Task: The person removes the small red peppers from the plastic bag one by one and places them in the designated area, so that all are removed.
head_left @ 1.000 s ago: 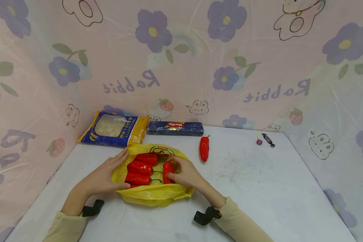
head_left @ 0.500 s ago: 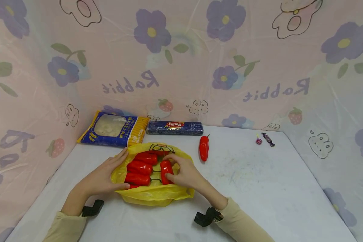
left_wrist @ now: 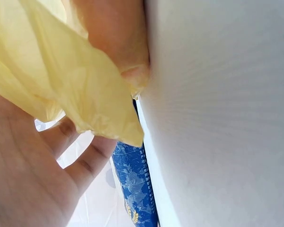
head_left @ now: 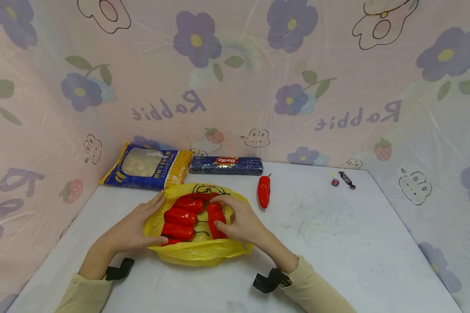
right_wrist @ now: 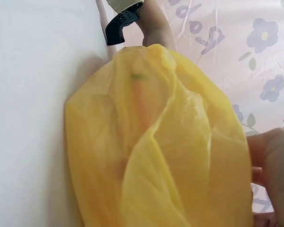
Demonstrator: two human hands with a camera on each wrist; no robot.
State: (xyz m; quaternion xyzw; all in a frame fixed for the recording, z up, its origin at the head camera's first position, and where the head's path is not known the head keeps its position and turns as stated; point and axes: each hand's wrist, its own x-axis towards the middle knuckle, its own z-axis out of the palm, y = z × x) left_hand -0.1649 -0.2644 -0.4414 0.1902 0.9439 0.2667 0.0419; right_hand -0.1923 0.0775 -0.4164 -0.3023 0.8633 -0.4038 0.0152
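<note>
A yellow plastic bag (head_left: 199, 254) lies with its mouth spread, several red peppers (head_left: 180, 216) side by side within. My left hand (head_left: 129, 228) holds the bag's left side, thumb at the near rim and fingers along the far rim. The left wrist view has the plastic (left_wrist: 80, 80) between thumb and fingers, hiding some fingertips. Inside the mouth, my right hand (head_left: 244, 221) grips an upright-lying red pepper (head_left: 216, 217) between thumb and fingers. Yellow plastic (right_wrist: 156, 142) fills the right wrist view and covers most of that hand's work.
Another red pepper (head_left: 264, 192) lies right of the bag. Behind stand a blue-and-yellow orecchiette pack (head_left: 145, 168) and a dark blue spaghetti pack (head_left: 226, 166). A lollipop (head_left: 335, 182) and a wrapped candy (head_left: 347, 180) lie far right, near the patterned curtain (head_left: 235, 87).
My right hand has shifted slightly left and away from me with the red pepper, deeper into the bag. The left hand has stayed at the bag's side.
</note>
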